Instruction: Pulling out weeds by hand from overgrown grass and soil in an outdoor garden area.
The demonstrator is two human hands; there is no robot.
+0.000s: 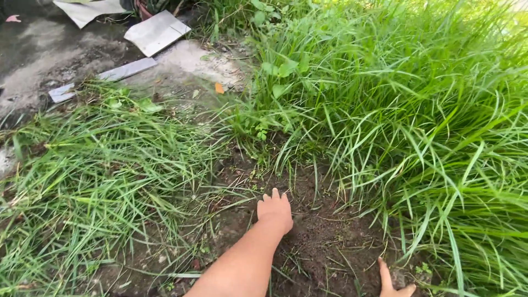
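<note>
Left hand (275,213): lower centre, fingers curled loosely, empty, pressing dark bare soil (324,247). Right hand (393,286): bottom edge, mostly cropped, fingers' state indeterminable. Tall green grass (429,126) right.

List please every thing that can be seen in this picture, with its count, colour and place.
Tall grass: one big clump, green, right side.
Flattened grass: one patch, green, left.
Bare soil: one patch, dark brown, bottom centre.
Flat slabs: two, pale grey, top left.
Narrow strip: one, grey, below the slabs.
Dry leaf: one, orange, upper centre.
Left hand: on the soil, centre.
Right hand: bottom edge, partly cut off.
</note>
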